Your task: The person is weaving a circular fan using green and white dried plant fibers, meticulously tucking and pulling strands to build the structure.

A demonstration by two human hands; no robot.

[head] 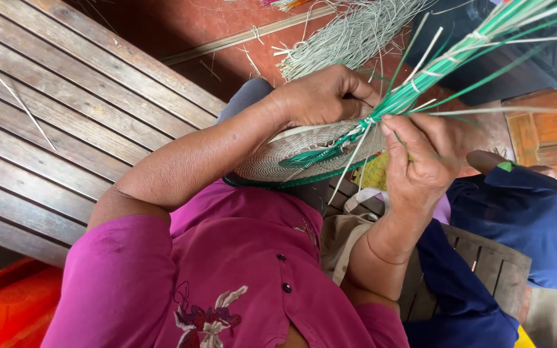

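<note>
Pale round woven disc [291,158], green-edged

Left hand [320,96] curled shut, knuckles up, right hand [420,161] beside it, fingers [398,132] pinched, forearms bent inward

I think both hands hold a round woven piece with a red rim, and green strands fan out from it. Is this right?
Not quite: the head view shows the rim of the round woven piece is green, not red. The left hand and right hand do hold it, and green strands fan out from it.
</note>
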